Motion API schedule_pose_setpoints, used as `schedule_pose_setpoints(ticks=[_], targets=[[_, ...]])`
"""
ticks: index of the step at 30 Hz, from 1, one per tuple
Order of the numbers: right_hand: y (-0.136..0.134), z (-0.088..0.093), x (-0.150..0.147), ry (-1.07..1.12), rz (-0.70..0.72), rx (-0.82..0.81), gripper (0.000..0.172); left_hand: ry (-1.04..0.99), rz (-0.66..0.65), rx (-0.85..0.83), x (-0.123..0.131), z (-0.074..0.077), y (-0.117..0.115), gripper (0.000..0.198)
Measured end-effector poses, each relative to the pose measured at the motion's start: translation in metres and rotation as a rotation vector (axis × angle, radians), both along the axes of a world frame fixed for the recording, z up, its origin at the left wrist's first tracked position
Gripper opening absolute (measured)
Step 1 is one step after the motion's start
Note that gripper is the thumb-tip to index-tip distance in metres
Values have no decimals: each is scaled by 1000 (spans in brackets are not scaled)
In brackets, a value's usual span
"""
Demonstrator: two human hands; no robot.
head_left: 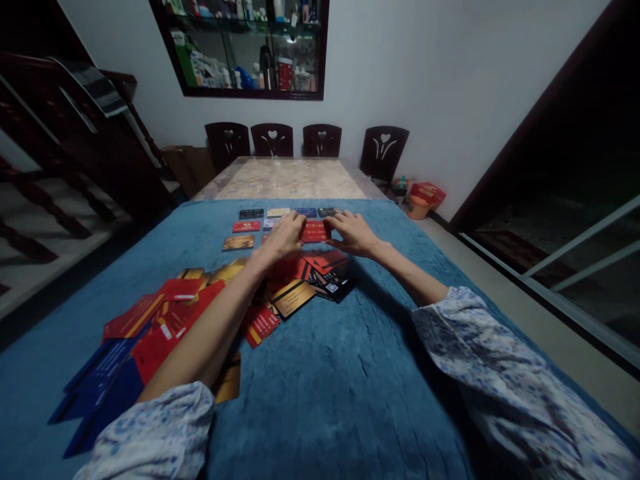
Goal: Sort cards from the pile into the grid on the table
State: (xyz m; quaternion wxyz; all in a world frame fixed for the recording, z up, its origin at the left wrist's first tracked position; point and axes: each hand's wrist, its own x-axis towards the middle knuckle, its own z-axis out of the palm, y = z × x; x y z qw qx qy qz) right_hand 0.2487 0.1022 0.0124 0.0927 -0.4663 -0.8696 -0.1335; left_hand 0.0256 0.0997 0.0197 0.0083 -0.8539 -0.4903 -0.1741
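Between my two hands is a red card with printed lettering. My left hand has its fingers bent around the card's left edge. At the opposite edge, my right hand grips with thumb and fingers. Around them lie cards in rows: a black card, a cream card, a blue card, a red-and-white card and a brownish gold card. My left hand partly covers others. Nearer me, a loose heap includes a gold card, a black card and red cards.
A blue cloth covers the near table. Blue cards spread at left, partly under my left forearm. Beyond stands a marble-patterned table with several dark chairs. An orange bin sits on the floor at right.
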Motion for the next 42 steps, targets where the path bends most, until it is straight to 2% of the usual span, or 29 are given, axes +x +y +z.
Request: schedule_pose_setpoints(ticks=[7,12,18,28,42], targets=[[18,3,-11,-37,-5,-82,47,90,34,15,-7,-3,19,30],[32,2,-17,-46,5,-117,42,116,67,-15,-8,-8,28,30],[40,2,-23,-61,-21,-202,43,171,93,-90,-8,-11,34,26],[59,-7,-31,-82,-55,-300,32,98,117,-163,-10,-27,52,29],[65,-7,-40,-127,-78,-434,28,195,151,-275,-6,-25,56,21]])
